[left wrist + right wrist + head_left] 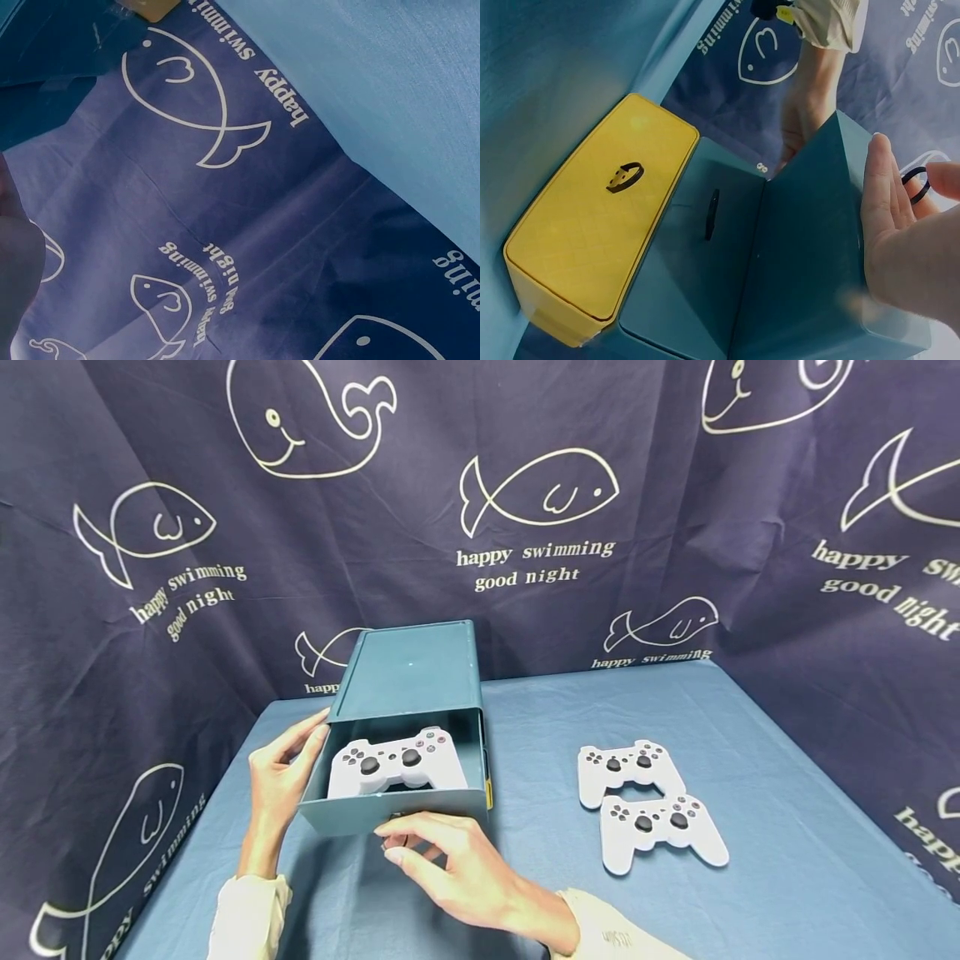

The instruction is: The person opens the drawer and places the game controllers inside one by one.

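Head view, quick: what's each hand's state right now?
Left hand: open, touching the side of the cabinet.
Right hand: at the ring pull of the open drawer; whether closed on it cannot be told.

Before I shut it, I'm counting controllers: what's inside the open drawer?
The open drawer holds one white controller, sticks up. The front panel hides its grip ends; the cabinet top covers the rear, so I can't see there.
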`<state>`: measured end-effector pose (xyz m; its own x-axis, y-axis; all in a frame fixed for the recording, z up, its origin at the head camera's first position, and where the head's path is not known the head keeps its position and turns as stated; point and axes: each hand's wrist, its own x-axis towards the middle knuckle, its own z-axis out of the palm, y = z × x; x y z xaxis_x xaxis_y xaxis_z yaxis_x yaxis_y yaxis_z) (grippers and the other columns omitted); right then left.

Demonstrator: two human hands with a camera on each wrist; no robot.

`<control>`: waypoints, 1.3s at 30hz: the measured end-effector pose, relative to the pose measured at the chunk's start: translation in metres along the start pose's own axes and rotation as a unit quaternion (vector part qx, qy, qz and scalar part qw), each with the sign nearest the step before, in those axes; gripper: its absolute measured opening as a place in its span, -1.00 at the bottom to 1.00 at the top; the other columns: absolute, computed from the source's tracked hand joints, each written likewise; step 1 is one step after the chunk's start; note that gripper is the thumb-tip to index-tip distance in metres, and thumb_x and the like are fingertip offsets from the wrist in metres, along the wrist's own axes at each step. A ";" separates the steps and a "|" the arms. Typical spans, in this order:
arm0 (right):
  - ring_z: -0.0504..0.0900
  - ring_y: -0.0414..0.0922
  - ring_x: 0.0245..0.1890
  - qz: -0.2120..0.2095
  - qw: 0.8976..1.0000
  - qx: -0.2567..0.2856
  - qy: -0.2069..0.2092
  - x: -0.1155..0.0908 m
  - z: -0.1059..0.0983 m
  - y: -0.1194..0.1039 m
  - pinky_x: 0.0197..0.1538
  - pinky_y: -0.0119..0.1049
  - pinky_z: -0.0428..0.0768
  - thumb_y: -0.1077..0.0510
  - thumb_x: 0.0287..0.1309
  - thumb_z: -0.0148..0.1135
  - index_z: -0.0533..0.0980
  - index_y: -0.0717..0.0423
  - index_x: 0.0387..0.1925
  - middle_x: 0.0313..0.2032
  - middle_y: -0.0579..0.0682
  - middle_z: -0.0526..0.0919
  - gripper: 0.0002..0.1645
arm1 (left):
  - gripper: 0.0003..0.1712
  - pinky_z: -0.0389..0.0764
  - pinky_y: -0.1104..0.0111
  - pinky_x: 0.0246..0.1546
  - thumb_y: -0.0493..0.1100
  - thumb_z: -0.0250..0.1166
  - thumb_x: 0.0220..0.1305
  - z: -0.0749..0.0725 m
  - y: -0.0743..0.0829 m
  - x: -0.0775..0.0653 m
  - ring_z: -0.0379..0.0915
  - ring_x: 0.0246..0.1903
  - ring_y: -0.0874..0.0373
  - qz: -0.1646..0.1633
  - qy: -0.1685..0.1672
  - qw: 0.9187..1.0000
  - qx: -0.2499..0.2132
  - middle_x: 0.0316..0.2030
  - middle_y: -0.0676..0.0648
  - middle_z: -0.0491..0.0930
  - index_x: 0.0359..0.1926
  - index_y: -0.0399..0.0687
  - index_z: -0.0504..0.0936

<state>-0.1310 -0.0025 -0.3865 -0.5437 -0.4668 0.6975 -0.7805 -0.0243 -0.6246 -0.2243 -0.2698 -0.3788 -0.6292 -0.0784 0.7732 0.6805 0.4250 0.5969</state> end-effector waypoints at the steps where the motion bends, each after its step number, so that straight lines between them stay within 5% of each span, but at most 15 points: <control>1: 0.69 -0.30 -0.15 0.008 1.000 0.006 0.001 0.000 0.000 0.001 -0.20 -0.47 0.66 0.35 0.37 0.27 0.64 0.14 0.07 -0.16 -0.02 0.74 -0.72 | -0.71 0.58 0.57 -0.18 -0.32 0.39 0.38 0.000 0.000 0.000 0.71 -0.18 0.34 -0.002 0.000 1.000 -0.002 -0.10 0.02 0.78 0.09 -0.25 0.76; 10: 0.69 -0.30 -0.17 0.010 1.000 -0.004 0.013 0.007 -0.004 0.009 -0.23 -0.47 0.66 0.32 0.40 0.25 0.64 0.12 0.07 -0.15 -0.04 0.75 -0.73 | -0.71 0.57 0.56 -0.18 -0.36 0.38 0.37 0.002 0.000 -0.001 0.72 -0.20 0.33 0.000 0.005 1.000 -0.006 -0.11 0.00 0.78 0.08 -0.27 0.76; 17: 0.67 -0.29 -0.16 0.047 0.999 0.004 0.025 0.011 -0.005 0.016 -0.25 -0.39 0.67 0.28 0.40 0.28 0.66 0.15 0.07 -0.14 -0.06 0.75 -0.74 | -0.69 0.57 0.57 -0.20 -0.44 0.37 0.33 0.002 0.000 -0.001 0.71 -0.21 0.36 -0.004 0.006 1.000 -0.004 -0.15 0.12 0.78 0.08 -0.26 0.76; 27: 0.64 -0.32 -0.20 0.082 0.996 0.020 0.029 0.021 -0.009 0.023 -0.27 -0.35 0.68 0.22 0.41 0.29 0.66 0.12 0.08 -0.16 -0.08 0.74 -0.74 | -0.72 0.57 0.58 -0.20 -0.34 0.38 0.38 0.002 -0.001 -0.001 0.71 -0.19 0.36 -0.001 0.011 1.000 0.005 -0.11 0.01 0.78 0.08 -0.25 0.76; 39: 0.63 -0.32 -0.40 0.091 0.993 0.058 0.042 0.027 -0.007 0.030 -0.33 -0.32 0.69 0.26 0.38 0.32 0.66 0.17 0.07 -0.27 -0.04 0.68 -0.74 | -0.70 0.55 0.60 -0.24 -0.45 0.38 0.32 0.002 0.002 0.000 0.70 -0.22 0.39 0.005 0.012 1.000 0.008 -0.14 -0.01 0.78 0.06 -0.30 0.76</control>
<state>-0.1708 -0.0094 -0.3837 -0.7005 -0.3970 0.5930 -0.6285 -0.0503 -0.7761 -0.2240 -0.2675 -0.3782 -0.6131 -0.0958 0.7842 0.6808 0.4395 0.5860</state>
